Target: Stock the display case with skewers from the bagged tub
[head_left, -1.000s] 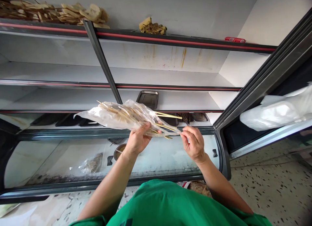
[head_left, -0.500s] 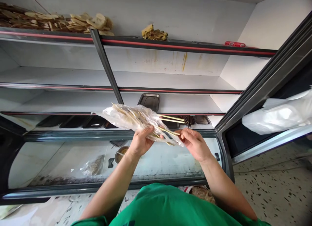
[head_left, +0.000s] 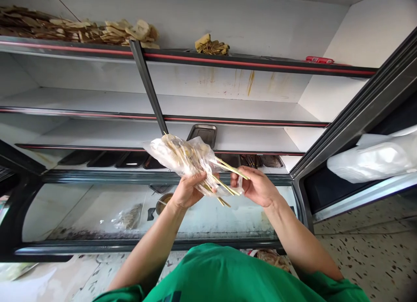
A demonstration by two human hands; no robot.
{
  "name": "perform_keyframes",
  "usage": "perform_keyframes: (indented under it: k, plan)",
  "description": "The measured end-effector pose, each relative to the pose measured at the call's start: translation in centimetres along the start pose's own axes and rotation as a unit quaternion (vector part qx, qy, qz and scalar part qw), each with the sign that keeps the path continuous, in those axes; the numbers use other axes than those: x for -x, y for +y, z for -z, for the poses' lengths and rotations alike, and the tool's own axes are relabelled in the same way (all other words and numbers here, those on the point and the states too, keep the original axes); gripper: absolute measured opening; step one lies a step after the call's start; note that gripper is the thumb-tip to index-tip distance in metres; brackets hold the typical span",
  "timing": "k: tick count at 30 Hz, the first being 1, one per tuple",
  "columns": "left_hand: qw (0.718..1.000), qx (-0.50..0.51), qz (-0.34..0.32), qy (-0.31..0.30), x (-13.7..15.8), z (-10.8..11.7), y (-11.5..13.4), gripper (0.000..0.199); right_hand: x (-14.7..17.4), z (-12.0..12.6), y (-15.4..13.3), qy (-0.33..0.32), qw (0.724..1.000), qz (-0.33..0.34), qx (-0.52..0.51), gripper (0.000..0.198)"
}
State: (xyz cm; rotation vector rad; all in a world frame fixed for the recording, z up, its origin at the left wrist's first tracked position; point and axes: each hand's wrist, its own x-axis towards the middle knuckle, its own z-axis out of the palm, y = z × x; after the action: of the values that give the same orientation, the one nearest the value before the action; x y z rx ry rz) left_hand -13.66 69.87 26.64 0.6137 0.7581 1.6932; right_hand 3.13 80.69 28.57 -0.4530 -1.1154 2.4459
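A clear plastic bag (head_left: 166, 156) of skewers is held up in front of the display fridge. Pale food pieces show through the film, and several bare wooden sticks (head_left: 233, 168) poke out of its right end. My left hand (head_left: 189, 191) is closed around the bag's lower side, thumb on top. At the mouth of the bag, my right hand (head_left: 257, 185) is closed on the film beside the stick ends. Its fingertips are partly hidden behind the plastic and sticks.
Fridge shelves rise ahead, with skewered food (head_left: 107, 33), a bundle of rolls (head_left: 211, 46) and a red packet (head_left: 319, 60) on top. A metal tray (head_left: 202, 135) sits lower. Below the glass are a bowl (head_left: 162, 203) and another bag (head_left: 130, 216). White plastic bags (head_left: 374, 159) hang right.
The bag has turned so its sticks slope further down to the right, and more of them show past the film. My right hand has shifted along the bag's mouth.
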Motion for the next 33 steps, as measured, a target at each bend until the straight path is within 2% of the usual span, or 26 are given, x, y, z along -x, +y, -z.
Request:
perform_keyframes:
  k: [3,5,7,9,10,11,13,14,16,20,23,25,27,31,33]
  plan:
    - [1.000,0.007,0.008,-0.014,0.2,-0.1,0.0,0.029,-0.2,0.9,-1.1,-0.050,0.996,-0.049,-0.048,0.023]
    - [1.000,0.009,0.006,-0.019,0.3,-0.2,-0.1,0.027,-0.3,1.8,-1.8,-0.061,0.996,-0.064,-0.024,0.021]
    - [1.000,0.008,-0.001,-0.016,0.1,-0.2,-0.2,0.024,-0.3,2.7,-2.1,-0.042,0.998,-0.027,0.038,0.017]
    - [1.000,0.011,-0.007,-0.001,-0.1,-0.1,-0.3,0.022,0.2,3.2,-1.9,0.001,0.988,0.076,0.133,0.016]
    - [1.000,0.014,-0.012,0.009,-0.3,0.0,-0.4,0.022,0.6,3.2,-1.7,0.033,0.969,0.150,0.194,0.014]
    - [0.999,0.018,-0.019,0.019,-0.4,0.0,-0.4,0.022,1.1,3.1,-1.4,0.068,0.936,0.227,0.259,0.012]
    - [0.999,0.020,-0.037,0.033,-0.6,0.1,-0.4,0.024,2.1,2.3,-0.7,0.118,0.849,0.350,0.379,0.009]
    - [0.998,0.018,-0.042,0.032,-0.7,0.0,-0.4,0.025,2.5,1.8,-0.3,0.124,0.811,0.379,0.429,0.011]
    - [0.999,0.012,-0.040,0.023,-0.8,-0.1,-0.4,0.027,2.9,0.7,0.3,0.110,0.768,0.384,0.501,0.019]
    - [0.999,0.000,-0.030,0.019,-0.7,-0.4,-0.5,0.026,2.2,-0.3,0.8,0.092,0.731,0.363,0.570,0.019]
    - [0.999,-0.006,-0.030,0.016,-0.6,-0.3,-0.7,0.022,1.4,0.0,0.5,0.095,0.719,0.369,0.582,0.018]
    - [1.000,-0.009,-0.019,0.000,-0.6,-0.2,-0.8,0.021,1.3,0.4,0.2,0.108,0.721,0.365,0.579,0.017]
    - [1.000,-0.010,-0.010,-0.015,-0.5,-0.1,-0.8,0.021,1.3,0.7,0.1,0.123,0.742,0.343,0.563,0.018]
    - [1.000,0.004,-0.014,-0.021,-0.3,-0.2,-0.7,0.022,1.7,0.7,0.6,0.124,0.805,0.277,0.510,0.022]
    - [1.000,0.013,-0.010,-0.025,-0.3,-0.3,-0.7,0.023,1.9,0.5,1.0,0.113,0.810,0.261,0.512,0.034]
